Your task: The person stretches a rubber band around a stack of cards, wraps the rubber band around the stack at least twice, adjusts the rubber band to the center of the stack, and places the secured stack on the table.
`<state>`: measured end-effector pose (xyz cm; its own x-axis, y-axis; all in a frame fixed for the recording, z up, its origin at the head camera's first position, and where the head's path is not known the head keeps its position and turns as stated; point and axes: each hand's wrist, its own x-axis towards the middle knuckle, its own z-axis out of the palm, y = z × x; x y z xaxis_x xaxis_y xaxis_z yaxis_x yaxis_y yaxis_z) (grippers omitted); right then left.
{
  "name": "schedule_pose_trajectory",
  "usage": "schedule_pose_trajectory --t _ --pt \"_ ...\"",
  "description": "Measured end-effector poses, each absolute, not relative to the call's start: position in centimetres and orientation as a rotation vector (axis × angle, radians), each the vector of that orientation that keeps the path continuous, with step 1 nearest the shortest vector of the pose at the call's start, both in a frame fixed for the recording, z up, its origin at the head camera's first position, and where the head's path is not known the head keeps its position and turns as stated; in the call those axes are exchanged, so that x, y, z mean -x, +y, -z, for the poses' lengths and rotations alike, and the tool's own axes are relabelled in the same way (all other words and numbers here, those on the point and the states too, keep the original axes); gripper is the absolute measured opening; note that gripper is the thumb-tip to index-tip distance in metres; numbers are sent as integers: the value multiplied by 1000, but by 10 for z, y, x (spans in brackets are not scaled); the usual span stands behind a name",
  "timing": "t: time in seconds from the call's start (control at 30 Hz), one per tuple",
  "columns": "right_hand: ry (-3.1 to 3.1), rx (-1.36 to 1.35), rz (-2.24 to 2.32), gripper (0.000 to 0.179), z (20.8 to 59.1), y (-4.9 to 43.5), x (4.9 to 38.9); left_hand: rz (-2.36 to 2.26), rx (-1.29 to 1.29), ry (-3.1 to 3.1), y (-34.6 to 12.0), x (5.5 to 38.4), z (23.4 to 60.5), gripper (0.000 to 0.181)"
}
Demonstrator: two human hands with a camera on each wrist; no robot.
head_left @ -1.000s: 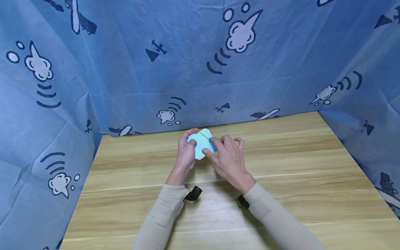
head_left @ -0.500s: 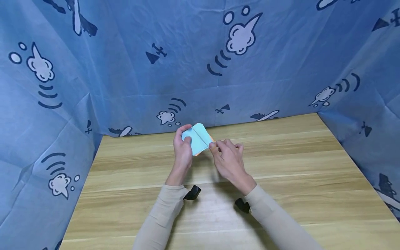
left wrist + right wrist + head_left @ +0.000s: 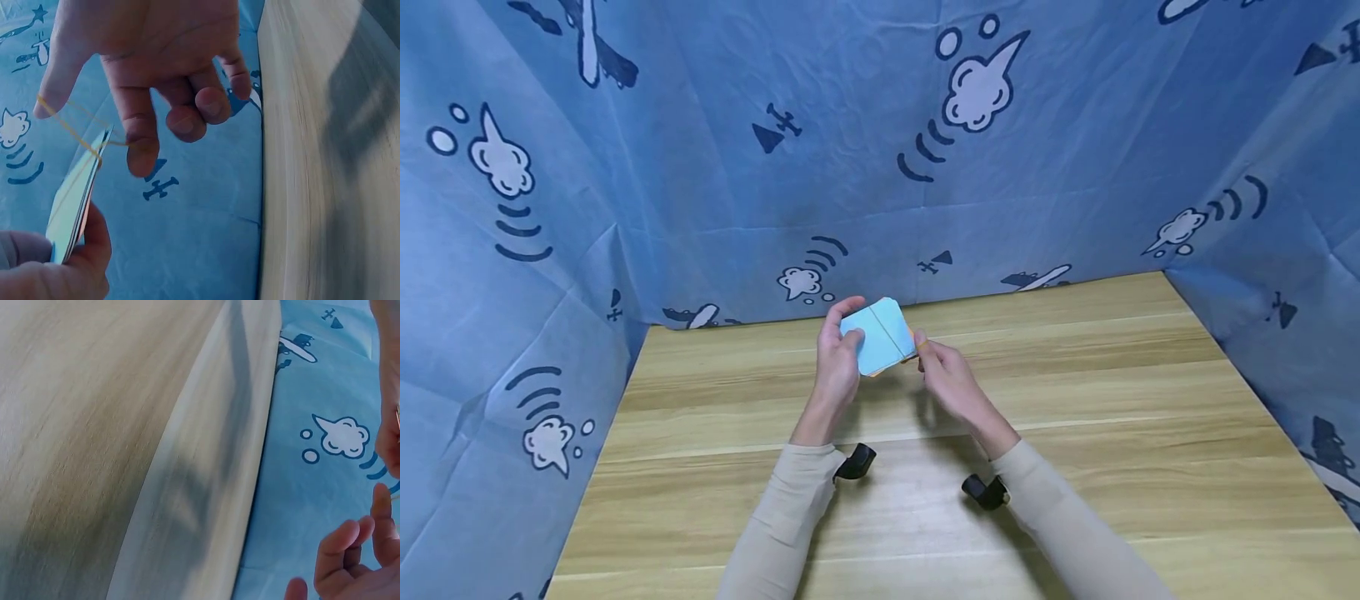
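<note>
My left hand (image 3: 837, 358) grips a thin stack of light blue cards (image 3: 868, 350), its thumb on the face. The corners are cut, and orange layers show at the lower edge. A rubber band (image 3: 69, 131) runs across the stack. At the stack's right edge, my right hand (image 3: 951, 379) holds the band stretched away from the cards. In the left wrist view it loops over that hand's thumb (image 3: 55, 94) and index finger (image 3: 139, 134), which are spread apart. The other right fingers are bent. The right wrist view shows only parts of both hands at its right edge.
The stack is held above a wood-grain table (image 3: 1112, 433). Blue cloth (image 3: 850, 167) printed with planes and clouds hangs behind it and at both sides. Black wrist-worn devices (image 3: 856, 461) sit below both hands.
The right hand has drawn back from over the cards to their right edge, its thumb and index finger now parted in the band. The stack shifted left, then slightly right.
</note>
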<state>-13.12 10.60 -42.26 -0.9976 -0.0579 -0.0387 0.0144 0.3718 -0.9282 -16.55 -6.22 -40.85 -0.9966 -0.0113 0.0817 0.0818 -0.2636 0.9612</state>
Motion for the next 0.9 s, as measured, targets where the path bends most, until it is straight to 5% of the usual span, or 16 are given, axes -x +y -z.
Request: schedule_pose_trajectory --t 0.23,0.63,0.9 --pt "2397 -8 1795 65 421 110 135 2496 237 -1966 -65 165 410 45" --pt "2085 -28 2095 38 418 117 149 2598 395 -2161 -67 164 408 43" --pt "2009 9 2163 40 415 121 154 2665 444 -2191 -68 163 407 46"
